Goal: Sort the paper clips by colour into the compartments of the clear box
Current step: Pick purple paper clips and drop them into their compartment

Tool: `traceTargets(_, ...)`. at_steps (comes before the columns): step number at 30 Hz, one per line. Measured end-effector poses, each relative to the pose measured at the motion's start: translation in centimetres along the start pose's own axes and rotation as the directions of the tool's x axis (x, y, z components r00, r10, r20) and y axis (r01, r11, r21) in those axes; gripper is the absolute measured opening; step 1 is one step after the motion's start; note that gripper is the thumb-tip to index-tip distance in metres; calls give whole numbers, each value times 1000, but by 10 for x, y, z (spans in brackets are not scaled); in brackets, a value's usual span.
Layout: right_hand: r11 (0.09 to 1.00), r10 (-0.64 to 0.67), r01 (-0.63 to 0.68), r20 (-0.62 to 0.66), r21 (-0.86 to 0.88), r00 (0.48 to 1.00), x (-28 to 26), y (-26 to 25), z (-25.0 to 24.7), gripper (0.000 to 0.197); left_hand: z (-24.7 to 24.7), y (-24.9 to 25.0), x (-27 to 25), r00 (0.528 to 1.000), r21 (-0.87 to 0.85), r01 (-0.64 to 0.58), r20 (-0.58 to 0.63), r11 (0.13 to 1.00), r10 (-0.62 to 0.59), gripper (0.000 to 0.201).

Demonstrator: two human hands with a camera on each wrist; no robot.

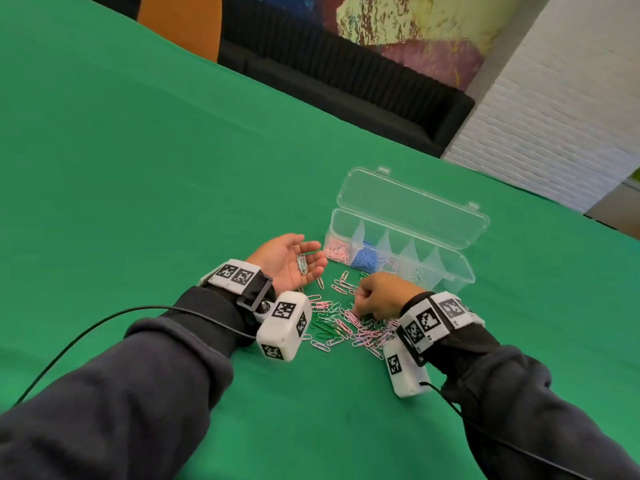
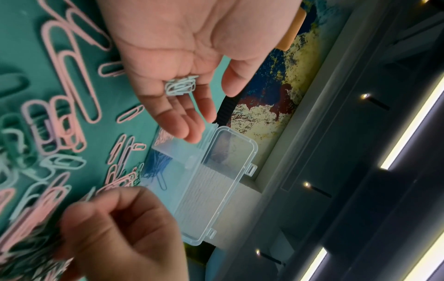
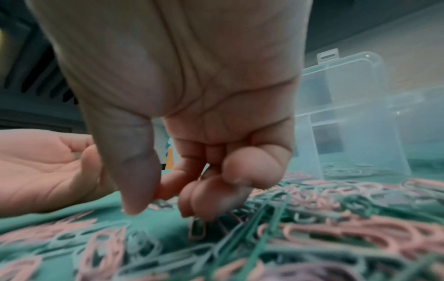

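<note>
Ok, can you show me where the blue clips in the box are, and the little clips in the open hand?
blue clips [image 1: 363,259], head view, middle of the blue heap in the box's second compartment from the left.
pale clips [image 2: 180,86], left wrist view, middle of the small bunch lying on the left hand's open palm.

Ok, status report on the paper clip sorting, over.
Left hand palm up, cradling pale clips. Right hand curled over the mixed pile, grasp unclear. Clear box open; pink, blue sorted. Nothing obstructing.
</note>
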State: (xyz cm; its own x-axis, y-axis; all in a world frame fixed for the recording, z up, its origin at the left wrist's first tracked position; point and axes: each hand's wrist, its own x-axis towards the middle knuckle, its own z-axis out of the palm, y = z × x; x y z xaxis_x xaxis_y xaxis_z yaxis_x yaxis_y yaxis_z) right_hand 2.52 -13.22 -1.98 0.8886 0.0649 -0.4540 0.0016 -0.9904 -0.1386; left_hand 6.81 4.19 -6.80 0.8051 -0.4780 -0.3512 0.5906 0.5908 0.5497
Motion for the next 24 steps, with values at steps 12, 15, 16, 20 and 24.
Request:
traceTargets(12, 878, -130, 252, -304, 407, 944, -4, -10, -24, 14, 13, -18, -2, 988, 25, 126, 84, 992, -127, 42)
traceTargets(15, 989, -109, 125, -197, 74, 974, -4, -7, -24, 6, 11, -14, -2, 990, -35, 124, 75, 992, -121, 43)
traceTargets(16, 995, -92, 85, -121, -59, 988, -3, -4, -20, 11, 10, -12, -1, 992, -53, 116, 64, 992, -112, 43)
traceTargets(20, 968, -31, 43, 54, -247, 998, -2, -5, -1, 7, 5, -11, 0, 996, -80, 85, 37, 993, -82, 41)
traceTargets(24, 975, -13, 26, 61, -222, 998, 2, -2, -1, 19, 6, -11, 0, 996, -72, 79, 35, 994, -76, 40)
